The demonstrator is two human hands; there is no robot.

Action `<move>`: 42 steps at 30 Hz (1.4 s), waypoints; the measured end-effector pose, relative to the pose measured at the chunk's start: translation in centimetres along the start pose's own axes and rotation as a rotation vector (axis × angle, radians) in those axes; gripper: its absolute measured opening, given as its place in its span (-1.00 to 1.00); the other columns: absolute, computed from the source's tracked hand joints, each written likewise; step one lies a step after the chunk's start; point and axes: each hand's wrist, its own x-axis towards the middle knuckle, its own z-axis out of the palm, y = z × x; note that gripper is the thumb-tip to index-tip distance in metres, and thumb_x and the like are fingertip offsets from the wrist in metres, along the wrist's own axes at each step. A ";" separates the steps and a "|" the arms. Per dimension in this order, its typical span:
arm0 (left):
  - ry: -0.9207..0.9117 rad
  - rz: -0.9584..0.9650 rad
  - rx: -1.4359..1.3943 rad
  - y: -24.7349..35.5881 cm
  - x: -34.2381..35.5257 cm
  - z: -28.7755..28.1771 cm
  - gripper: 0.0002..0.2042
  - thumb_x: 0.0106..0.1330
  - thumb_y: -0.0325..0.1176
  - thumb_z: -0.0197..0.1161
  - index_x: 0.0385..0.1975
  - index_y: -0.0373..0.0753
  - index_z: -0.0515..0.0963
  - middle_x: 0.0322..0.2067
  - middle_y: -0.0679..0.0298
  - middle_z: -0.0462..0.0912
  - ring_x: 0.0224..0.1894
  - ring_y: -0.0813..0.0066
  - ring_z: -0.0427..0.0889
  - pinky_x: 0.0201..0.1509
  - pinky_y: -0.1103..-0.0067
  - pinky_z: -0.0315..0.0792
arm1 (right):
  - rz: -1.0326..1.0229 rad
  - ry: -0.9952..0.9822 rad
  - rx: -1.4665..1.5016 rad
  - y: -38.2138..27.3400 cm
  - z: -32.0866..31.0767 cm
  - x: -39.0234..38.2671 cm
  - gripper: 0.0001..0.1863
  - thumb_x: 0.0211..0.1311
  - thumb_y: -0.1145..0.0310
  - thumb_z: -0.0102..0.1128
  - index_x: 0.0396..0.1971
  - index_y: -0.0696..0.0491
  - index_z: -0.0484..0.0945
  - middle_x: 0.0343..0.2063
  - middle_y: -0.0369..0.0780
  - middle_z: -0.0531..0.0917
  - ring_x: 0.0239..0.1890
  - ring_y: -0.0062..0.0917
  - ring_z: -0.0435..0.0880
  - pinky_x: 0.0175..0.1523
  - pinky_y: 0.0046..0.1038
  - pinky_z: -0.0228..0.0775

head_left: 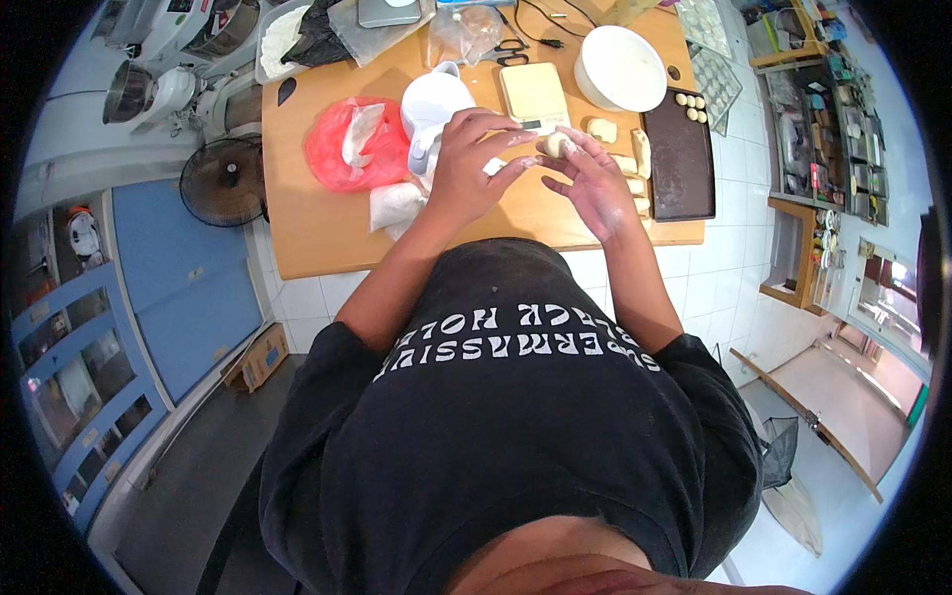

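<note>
The person's right grip (601,196), a bare hand dusted with white powder, was closed around a small, pale, round dough ball (557,146), held by the fingers above the right half of the wooden-topped, light brown table (332,243). The left grip (470,164) was released, its fingers spread and bent toward the ball; whether their tips touched it could not be told.

Just beyond the hands stood a cream-coloured, square kitchen scale (533,91), with a round white plastic bowl (622,69) toward the far right corner. Pale yellow, elongated dough pieces (642,155) lay between the right hand and a dark brown, rectangular metal tray (678,169) at the right edge; small round cream-coloured balls (697,107) sat in its far right corner. Beyond the left hand stood a white plastic jug (433,99), a crumpled, red plastic bag (337,149) beside it toward the left edge.
</note>
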 end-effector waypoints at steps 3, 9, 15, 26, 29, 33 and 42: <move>-0.033 0.051 -0.050 0.0 0.3 0.0 -0.69 0.05 -0.35 0.51 -0.15 -0.15 0.74 -0.11 0.29 0.69 0.03 0.23 0.54 0.17 0.33 0.45 | -0.023 -0.027 -0.026 -0.3 1.1 -0.4 -0.61 0.47 0.31 0.17 0.21 0.08 0.48 0.05 -0.20 0.66 0.07 -0.43 0.65 0.15 -0.25 0.44; -0.050 -0.005 -0.066 -1.9 -0.8 -0.2 -0.63 0.07 -0.38 0.49 -0.07 -0.16 0.71 -0.14 0.24 0.70 0.00 0.21 0.57 0.14 0.33 0.47 | 0.039 -0.096 -0.011 1.1 2.0 0.1 -0.63 0.50 0.30 0.09 0.20 0.12 0.48 0.01 -0.18 0.68 0.08 -0.42 0.66 0.14 -0.28 0.44; 0.008 -0.266 -0.328 -1.2 -1.8 -0.4 -0.67 0.15 -0.37 0.47 -0.05 -0.17 0.71 -0.18 0.23 0.72 -0.06 0.27 0.59 0.07 0.42 0.44 | 0.033 -0.090 -0.222 -0.3 3.5 -1.2 -0.60 0.51 0.28 0.07 0.23 0.14 0.46 0.00 -0.11 0.69 0.11 -0.33 0.65 0.21 -0.23 0.45; 0.019 -0.529 -0.678 -1.2 -3.3 1.2 -0.73 0.30 -0.40 0.40 -0.02 -0.28 0.68 -0.18 0.32 0.74 -0.16 0.64 0.62 -0.10 0.62 0.40 | -0.267 0.076 -0.426 0.7 4.3 -1.4 -0.66 0.34 0.41 0.34 0.08 0.13 0.65 -0.13 -0.24 0.74 -0.05 -0.56 0.69 0.12 -0.47 0.48; 0.032 -0.675 -0.843 -0.4 -3.1 1.1 -0.72 0.36 -0.42 0.36 0.02 -0.33 0.64 -0.14 0.32 0.72 -0.12 0.67 0.61 -0.10 0.67 0.43 | -0.381 0.066 -0.606 1.4 3.7 -1.5 -0.69 0.29 0.44 0.38 0.02 0.14 0.69 -0.14 -0.20 0.77 -0.07 -0.53 0.72 0.11 -0.47 0.50; 0.036 -0.669 -0.886 -0.3 -3.1 0.8 -0.72 0.39 -0.44 0.33 0.05 -0.36 0.62 -0.10 0.30 0.70 -0.09 0.64 0.60 -0.05 0.67 0.46 | -0.558 0.095 -0.850 1.1 4.5 -2.0 -0.72 0.26 0.42 0.41 -0.04 0.14 0.72 -0.15 -0.15 0.78 -0.09 -0.51 0.74 0.07 -0.46 0.53; 0.027 -0.703 -1.022 -0.3 -3.4 0.2 -0.73 0.39 -0.48 0.32 0.05 -0.41 0.60 -0.07 0.26 0.68 -0.05 0.60 0.60 0.08 0.63 0.47 | -0.862 0.098 -1.125 0.6 5.4 -2.5 -0.75 0.19 0.40 0.44 -0.11 0.03 0.76 -0.19 -0.10 0.77 -0.14 -0.27 0.75 -0.03 -0.37 0.56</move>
